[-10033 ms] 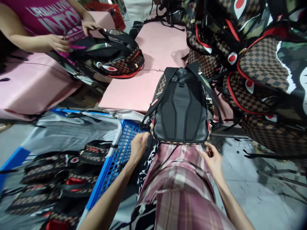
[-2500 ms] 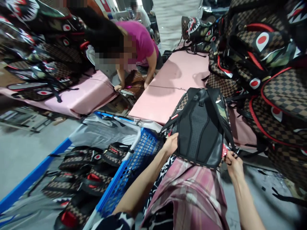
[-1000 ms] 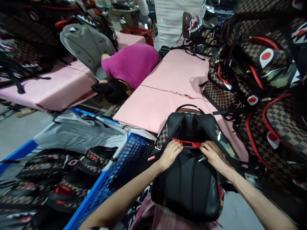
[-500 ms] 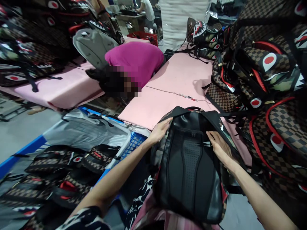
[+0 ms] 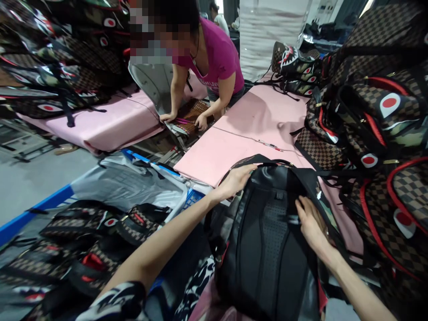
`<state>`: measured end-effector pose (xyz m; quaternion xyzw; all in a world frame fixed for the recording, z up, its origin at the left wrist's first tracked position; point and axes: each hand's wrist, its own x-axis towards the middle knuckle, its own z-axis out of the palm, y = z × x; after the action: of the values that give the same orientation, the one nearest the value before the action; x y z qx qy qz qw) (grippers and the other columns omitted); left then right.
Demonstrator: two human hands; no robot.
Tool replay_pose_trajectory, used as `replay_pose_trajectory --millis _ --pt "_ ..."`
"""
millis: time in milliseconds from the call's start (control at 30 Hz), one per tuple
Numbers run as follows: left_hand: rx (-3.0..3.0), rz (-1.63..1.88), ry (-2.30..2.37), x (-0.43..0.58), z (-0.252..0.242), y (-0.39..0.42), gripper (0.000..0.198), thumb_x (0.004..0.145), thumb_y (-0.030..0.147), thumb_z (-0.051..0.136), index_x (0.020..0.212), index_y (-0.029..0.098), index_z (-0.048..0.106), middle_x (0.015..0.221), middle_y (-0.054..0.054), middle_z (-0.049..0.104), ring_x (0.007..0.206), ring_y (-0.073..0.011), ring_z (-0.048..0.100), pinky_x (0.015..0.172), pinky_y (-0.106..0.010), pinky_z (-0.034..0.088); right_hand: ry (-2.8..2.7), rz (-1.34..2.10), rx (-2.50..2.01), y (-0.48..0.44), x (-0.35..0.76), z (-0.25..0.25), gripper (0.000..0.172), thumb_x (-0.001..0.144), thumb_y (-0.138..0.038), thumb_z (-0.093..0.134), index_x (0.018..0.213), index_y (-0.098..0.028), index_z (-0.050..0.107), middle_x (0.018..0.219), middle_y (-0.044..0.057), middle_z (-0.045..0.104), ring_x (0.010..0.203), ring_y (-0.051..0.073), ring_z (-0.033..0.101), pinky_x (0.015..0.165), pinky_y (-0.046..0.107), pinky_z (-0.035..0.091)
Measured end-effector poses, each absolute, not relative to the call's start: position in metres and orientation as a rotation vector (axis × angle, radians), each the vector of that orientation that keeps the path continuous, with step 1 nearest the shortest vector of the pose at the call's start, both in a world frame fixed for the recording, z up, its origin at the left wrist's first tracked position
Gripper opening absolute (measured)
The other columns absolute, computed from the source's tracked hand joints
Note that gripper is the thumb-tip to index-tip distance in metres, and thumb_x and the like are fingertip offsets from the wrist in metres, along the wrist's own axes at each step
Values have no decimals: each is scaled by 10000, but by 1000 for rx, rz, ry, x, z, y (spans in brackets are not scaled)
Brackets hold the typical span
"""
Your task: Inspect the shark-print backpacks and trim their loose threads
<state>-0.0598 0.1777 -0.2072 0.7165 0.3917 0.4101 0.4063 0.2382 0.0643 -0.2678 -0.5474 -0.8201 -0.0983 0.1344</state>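
Note:
A black backpack (image 5: 267, 240) with a padded mesh back panel lies face down on my lap, its top resting on the edge of the pink table (image 5: 214, 151). My left hand (image 5: 234, 180) grips its upper left corner by the shoulder strap. My right hand (image 5: 309, 223) presses on the right shoulder strap, fingers curled over it.
A blue crate (image 5: 40, 207) at lower left holds several checkered shark-face backpacks (image 5: 100, 232). A tall heap of the same backpacks (image 5: 374, 116) fills the right side. A co-worker in a magenta shirt (image 5: 217, 53) leans over another bag (image 5: 192, 118) across the table. More bags (image 5: 56, 58) pile at upper left.
The backpack has shifted slightly up the table edge. My right hand slid down the right strap. The co-worker has straightened up from bending low and now leans on a bag.

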Motion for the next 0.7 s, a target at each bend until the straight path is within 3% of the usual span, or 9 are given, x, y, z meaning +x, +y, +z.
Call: replay_pose_trajectory --millis 100,167,233,333,467,700 --pt "2103 917 890 -55 -200 154 376 809 98 468 1120 257 607 1261 -39 550 1307 -231 327 1107 -460 133 -2468 -267 -1353 31 235 -252 685 816 0 281 1430 -278 155 1335 55 472 1135 183 508 872 315 471" --pt "2204 859 1105 -55 -207 144 453 797 62 452 1184 273 557 1325 -47 490 1348 -267 223 1094 -531 71 -2349 -398 -1550 13 240 -244 608 850 -81 354 1412 -281 235 1311 60 502 950 180 609 689 264 498" --pt "2180 806 1419 -58 -221 138 565 777 65 464 1310 250 420 1391 -80 402 1346 -296 215 1079 -545 142 -2124 -524 -1902 5 249 -241 535 856 -219 438 1378 -255 325 1288 80 521 736 178 640 494 263 440" --pt "2086 655 1610 -63 -241 136 705 759 140 521 1398 199 227 1379 -130 394 1259 -270 378 1020 -432 344 -1953 -472 -2197 3 260 -246 518 835 -419 464 1313 -221 424 1225 74 569 553 167 605 386 279 353" --pt "2107 652 1638 -62 -248 132 651 774 181 513 1374 209 263 1350 -110 412 1229 -243 409 1008 -386 365 -1941 -316 -2146 6 263 -255 537 846 -490 411 1310 -221 416 1203 54 584 634 188 632 410 280 382" --pt "1939 718 1576 -49 -235 114 703 698 299 635 1333 161 365 1356 -159 383 1252 -311 362 1032 -455 312 -1892 -119 -2112 3 261 -254 635 806 -572 411 1346 -240 370 1239 67 564 881 262 640 498 300 465"
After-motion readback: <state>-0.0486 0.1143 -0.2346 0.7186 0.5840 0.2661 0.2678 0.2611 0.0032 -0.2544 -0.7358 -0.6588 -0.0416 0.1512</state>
